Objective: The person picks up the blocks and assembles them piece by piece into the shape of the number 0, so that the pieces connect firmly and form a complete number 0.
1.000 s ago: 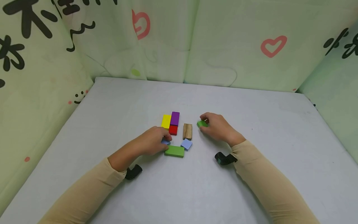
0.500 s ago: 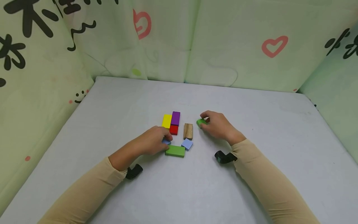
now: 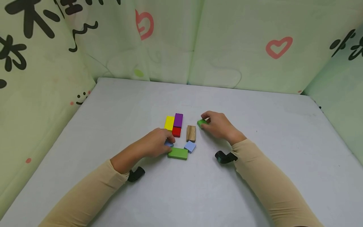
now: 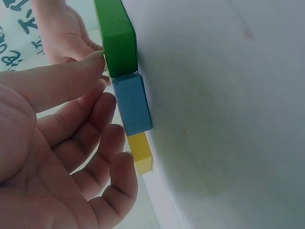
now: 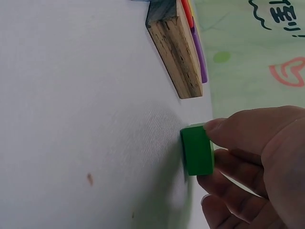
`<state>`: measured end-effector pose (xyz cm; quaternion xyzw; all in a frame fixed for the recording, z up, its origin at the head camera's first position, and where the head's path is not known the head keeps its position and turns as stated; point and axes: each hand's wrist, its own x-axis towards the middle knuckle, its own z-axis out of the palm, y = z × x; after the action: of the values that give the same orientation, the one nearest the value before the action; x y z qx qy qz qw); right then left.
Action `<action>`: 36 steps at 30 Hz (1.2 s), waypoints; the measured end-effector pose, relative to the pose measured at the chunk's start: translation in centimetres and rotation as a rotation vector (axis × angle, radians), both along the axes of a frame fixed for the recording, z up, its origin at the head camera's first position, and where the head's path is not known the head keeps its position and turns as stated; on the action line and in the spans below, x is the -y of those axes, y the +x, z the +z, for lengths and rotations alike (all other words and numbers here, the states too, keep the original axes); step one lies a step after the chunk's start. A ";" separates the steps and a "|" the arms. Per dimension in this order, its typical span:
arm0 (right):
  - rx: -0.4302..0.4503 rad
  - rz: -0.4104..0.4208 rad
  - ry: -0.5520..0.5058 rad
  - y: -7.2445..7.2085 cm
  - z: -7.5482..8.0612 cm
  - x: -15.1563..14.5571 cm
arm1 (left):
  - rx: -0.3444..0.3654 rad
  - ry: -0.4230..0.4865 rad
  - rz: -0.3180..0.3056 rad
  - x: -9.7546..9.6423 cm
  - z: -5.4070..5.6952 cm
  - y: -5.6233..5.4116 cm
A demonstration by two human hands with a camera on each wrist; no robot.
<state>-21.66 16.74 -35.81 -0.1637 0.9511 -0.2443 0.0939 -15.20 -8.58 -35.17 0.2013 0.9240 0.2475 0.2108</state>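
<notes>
In the head view my right hand (image 3: 219, 125) pinches a small green block (image 3: 201, 123) between thumb and fingers. The right wrist view shows this green block (image 5: 198, 150) close to the tabletop. My left hand (image 3: 155, 142) rests over the left side of a group of blocks, its thumb on a long green block (image 3: 177, 153). Under its loosely bent fingers sits a blue block (image 3: 169, 143), partly hidden. A yellow block (image 3: 169, 122), a purple block (image 3: 178, 119) and a red block (image 3: 176, 131) lie together behind it.
A wood-grain block (image 3: 191, 133) lies between the red block and my right hand. Another blue block (image 3: 190, 146), set at an angle, touches or nearly touches the long green one. The white tabletop (image 3: 181, 195) is bounded by pale green printed curtains (image 3: 227, 56).
My right hand has shifted slightly away from me and to the left, carrying the small green block toward the wood-grain block. My left hand and the other blocks stay in place.
</notes>
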 end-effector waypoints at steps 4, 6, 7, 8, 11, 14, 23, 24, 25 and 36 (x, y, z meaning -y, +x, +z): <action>-0.001 -0.009 -0.008 -0.2 0.0 0.2 | -0.003 0.005 0.001 0.0 0.0 0.1; -0.004 -0.005 -0.014 -0.3 0.1 0.4 | -0.008 0.008 -0.001 0.1 0.0 0.1; -0.003 -0.003 -0.018 -0.3 0.2 0.5 | -0.010 0.009 -0.002 0.1 0.0 0.1; -0.001 -0.002 -0.021 -0.4 0.3 0.6 | -0.011 0.010 -0.003 0.1 -0.1 0.1; 0.005 0.004 -0.024 -0.5 0.4 0.9 | -0.011 0.010 -0.003 0.1 -0.1 0.1; 0.015 0.002 -0.031 -0.7 0.5 1.2 | -0.007 0.008 0.002 0.0 0.0 0.1; 0.015 0.011 -0.043 -1.2 0.8 2.3 | -0.006 0.010 0.008 0.0 0.0 0.1; 0.018 0.012 -0.043 -1.2 0.8 2.4 | -0.006 0.008 0.009 0.0 0.0 0.1; 0.020 0.013 -0.043 -1.2 0.8 2.5 | -0.006 0.005 0.010 0.0 0.0 0.1; 0.051 0.014 -0.038 -1.5 0.4 3.4 | -0.012 0.003 0.009 0.1 -0.1 0.0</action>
<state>-23.14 13.32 -35.38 -0.1657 0.9425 -0.2658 0.1166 -15.17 -8.66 -35.30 0.1989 0.9257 0.2487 0.2040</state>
